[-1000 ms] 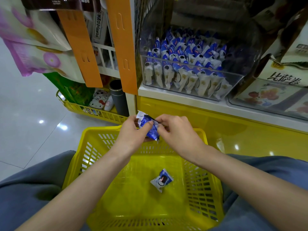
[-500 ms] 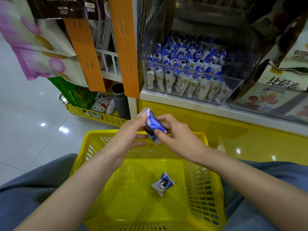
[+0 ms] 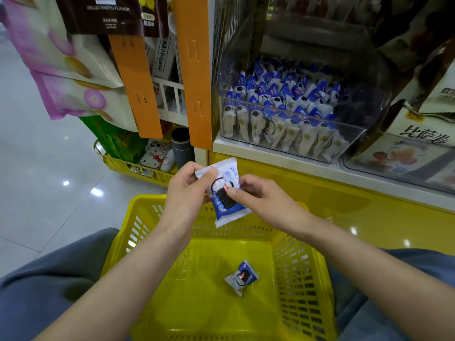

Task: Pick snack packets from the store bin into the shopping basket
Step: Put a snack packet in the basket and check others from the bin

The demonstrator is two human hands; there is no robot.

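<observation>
Basket: your yellow shopping basket point(image 3: 140, 227) sat low between your knees, open side up.
Left hand: your left hand point(image 3: 187, 190) pinched the top corner of the held packet point(image 3: 225, 193), thumb on the front.
Where the held packet was: it hung above the far rim of the basket, below the shelf, not yet dropped in.
How it would feel: I think it was very light, with a thin, crinkly wrapper and a round cookie inside (the picture on the front shows one). The wrapper looked smooth and may slip. A hard squeeze in the middle could break the cookie.
Where to hold it: the flat sealed ends were the safe spots, top or bottom.
Packet in the basket: a loose packet point(image 3: 241, 277) lay on the basket floor, near the right wall, touching nothing else.
Right hand: your right hand point(image 3: 266, 203) pinched the same held packet at its middle, thumb pressed on the front.
Store bin: the clear store bin point(image 3: 364, 102) stood on the shelf, up and to the right, well apart from your hands.
Count: two hands, one packet held, one packet in the basket, one basket, one bin.
Bin packets: the packets in the bin point(image 3: 278, 94) were too many to count.
</observation>
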